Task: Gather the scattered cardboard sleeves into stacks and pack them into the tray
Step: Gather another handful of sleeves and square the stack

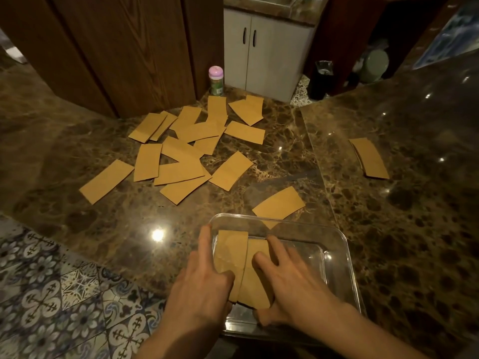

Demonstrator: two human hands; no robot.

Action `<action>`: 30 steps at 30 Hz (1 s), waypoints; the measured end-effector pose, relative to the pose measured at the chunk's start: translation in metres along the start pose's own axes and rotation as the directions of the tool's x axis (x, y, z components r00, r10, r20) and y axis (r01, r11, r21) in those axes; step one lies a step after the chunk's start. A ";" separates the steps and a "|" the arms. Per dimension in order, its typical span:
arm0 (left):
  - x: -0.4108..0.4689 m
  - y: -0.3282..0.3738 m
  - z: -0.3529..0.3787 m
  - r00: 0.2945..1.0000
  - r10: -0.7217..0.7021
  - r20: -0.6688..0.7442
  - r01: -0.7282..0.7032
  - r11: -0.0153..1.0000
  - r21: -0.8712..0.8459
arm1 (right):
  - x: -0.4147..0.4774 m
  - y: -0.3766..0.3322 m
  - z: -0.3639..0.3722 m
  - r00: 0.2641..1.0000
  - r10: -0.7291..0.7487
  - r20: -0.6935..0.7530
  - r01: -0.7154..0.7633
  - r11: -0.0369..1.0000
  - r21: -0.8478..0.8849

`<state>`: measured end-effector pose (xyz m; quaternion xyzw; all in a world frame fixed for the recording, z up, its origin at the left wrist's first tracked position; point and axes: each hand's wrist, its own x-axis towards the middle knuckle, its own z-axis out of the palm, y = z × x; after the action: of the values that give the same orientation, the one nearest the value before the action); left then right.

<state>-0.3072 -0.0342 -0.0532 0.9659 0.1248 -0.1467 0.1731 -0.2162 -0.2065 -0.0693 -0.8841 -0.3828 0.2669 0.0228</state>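
Observation:
A clear plastic tray sits at the near edge of the marble counter. Inside its left part stand two stacks of tan cardboard sleeves side by side. My left hand presses the left stack from the left. My right hand rests on the right stack, fingers spread over its top. Several loose sleeves lie scattered across the counter's middle. One sleeve lies just behind the tray. A small neat stack of sleeves lies at the right.
A small bottle with a pink cap stands at the back of the counter by the wooden cabinet. White cupboard doors are behind. The patterned tile floor shows beyond the counter's left edge.

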 end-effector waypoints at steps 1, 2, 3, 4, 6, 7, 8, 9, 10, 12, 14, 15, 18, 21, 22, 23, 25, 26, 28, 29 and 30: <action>-0.001 0.002 -0.004 1.000 -0.004 0.028 0.004 1.000 -0.012 | -0.001 0.001 0.000 1.000 -0.010 -0.022 0.010 1.000 0.016; -0.002 0.005 -0.007 0.998 -0.004 0.069 0.004 1.000 0.010 | -0.001 0.001 0.000 0.999 -0.021 -0.042 0.022 0.999 0.031; -0.004 0.008 -0.010 0.996 0.001 0.094 -0.005 0.999 0.044 | -0.001 0.002 -0.001 0.998 -0.030 -0.052 0.033 0.998 0.045; -0.006 0.010 -0.013 0.995 0.008 0.101 -0.016 0.997 0.073 | -0.001 0.002 -0.002 0.998 -0.037 -0.058 0.040 0.998 0.053; -0.006 0.011 -0.014 0.993 0.032 0.115 -0.045 0.992 0.118 | 0.001 0.004 -0.003 0.997 -0.035 -0.061 0.039 0.997 0.061; -0.006 0.011 -0.014 0.992 0.038 0.124 -0.054 0.990 0.126 | 0.001 0.004 -0.004 0.998 -0.031 -0.061 0.035 0.997 0.067; -0.007 0.011 -0.015 0.990 0.042 0.132 -0.059 0.990 0.128 | 0.001 0.004 -0.004 0.998 -0.029 -0.062 0.034 0.997 0.071; -0.007 0.011 -0.016 0.990 0.038 0.138 -0.056 0.991 0.125 | 0.001 0.004 -0.004 0.998 -0.032 -0.061 0.036 0.997 0.070; -0.007 0.011 -0.017 0.989 0.036 0.143 -0.054 0.990 0.127 | 0.001 0.004 -0.004 0.998 -0.034 -0.055 0.038 0.997 0.063; -0.008 0.009 -0.019 0.990 0.041 0.138 -0.058 0.990 0.126 | 0.000 0.002 -0.010 0.999 -0.035 -0.026 0.035 0.999 0.034; -0.008 0.007 -0.021 0.990 0.066 0.121 -0.077 0.993 0.090 | -0.002 0.001 -0.021 0.999 -0.034 0.021 0.034 0.999 0.008; -0.008 0.004 -0.024 0.991 0.078 0.108 -0.084 0.995 0.048 | -0.003 0.001 -0.029 0.998 -0.043 0.043 0.043 0.999 -0.010; 0.005 -0.009 -0.042 0.999 0.028 -0.043 -0.035 0.984 -0.173 | -0.007 0.006 -0.065 0.993 -0.114 0.017 0.113 0.992 0.056; 0.042 -0.036 -0.058 0.970 -0.092 -0.223 0.030 0.963 -0.267 | 0.010 0.025 -0.110 0.986 -0.101 -0.132 0.127 0.971 0.202; 0.060 -0.048 -0.060 0.959 -0.130 -0.251 0.066 0.966 -0.250 | 0.022 0.036 -0.121 0.978 -0.079 -0.191 0.123 0.965 0.231; 0.081 -0.060 -0.061 0.951 -0.176 -0.255 0.121 0.969 -0.214 | 0.035 0.047 -0.130 0.970 -0.067 -0.233 0.125 0.962 0.244; 0.121 -0.087 -0.066 0.934 -0.299 -0.198 0.277 0.952 -0.130 | 0.066 0.070 -0.139 0.975 -0.081 -0.207 0.116 0.980 0.163; 0.139 -0.099 -0.071 0.924 -0.344 -0.165 0.333 0.938 -0.095 | 0.081 0.081 -0.139 0.986 -0.086 -0.146 0.101 0.990 0.097; 0.168 -0.117 -0.078 0.925 -0.367 -0.103 0.366 0.930 -0.030 | 0.100 0.095 -0.131 0.995 -0.093 -0.020 0.094 0.994 0.053; 0.180 -0.124 -0.082 0.931 -0.356 -0.077 0.356 0.934 -0.007 | 0.109 0.099 -0.126 0.994 -0.108 0.024 0.107 0.994 0.037; 0.189 -0.129 -0.082 0.942 -0.332 -0.046 0.333 0.943 0.019 | 0.115 0.103 -0.118 0.991 -0.123 0.054 0.123 0.992 0.007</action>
<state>-0.1500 0.1495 -0.0794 0.9361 0.2875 -0.1549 0.1306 -0.0248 -0.1802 -0.0456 -0.8513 -0.4366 0.2896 0.0304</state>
